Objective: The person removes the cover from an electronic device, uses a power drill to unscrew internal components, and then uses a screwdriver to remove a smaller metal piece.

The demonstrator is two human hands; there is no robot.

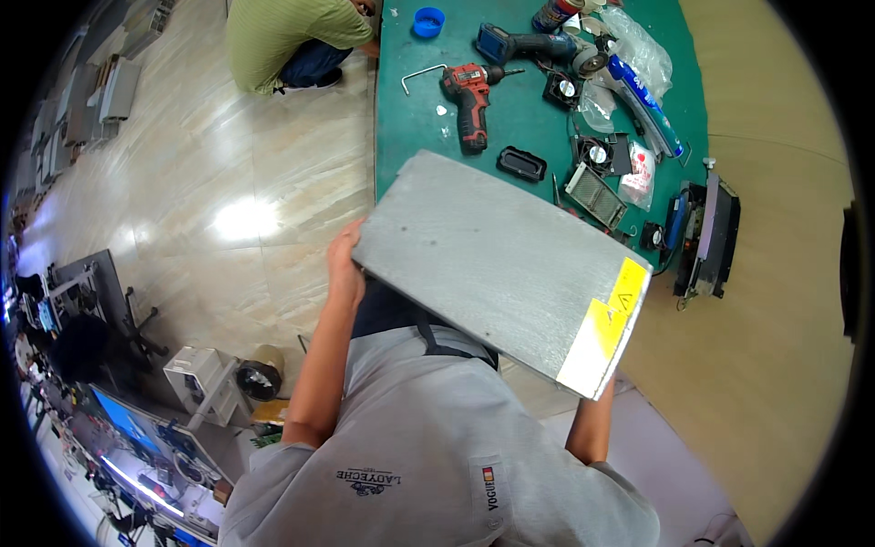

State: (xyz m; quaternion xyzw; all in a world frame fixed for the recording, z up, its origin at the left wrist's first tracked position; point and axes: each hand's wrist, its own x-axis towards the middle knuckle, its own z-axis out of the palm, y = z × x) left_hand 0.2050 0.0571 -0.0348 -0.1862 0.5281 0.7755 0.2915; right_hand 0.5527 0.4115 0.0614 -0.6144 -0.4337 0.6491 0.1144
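Note:
A flat grey metal case [483,264] with yellow warning labels [597,337] at its right end is held up in front of my body, tilted down to the right. It covers the near edge of the green table. My left hand [344,263] is closed around its left edge. From below, my right forearm [591,428] reaches under the labelled end; the fingers there are hidden behind the case. Just beyond the case lie a black plastic cover [521,164] and a red-and-black cordless drill [469,100].
The green table [410,128] also carries a hex key [419,77], a blue cap [428,22], an angle grinder [538,46], small fans [597,155], a blue tube [643,105] and plastic bags. A person in a green shirt [292,41] crouches left of it. An opened device [711,237] stands at right.

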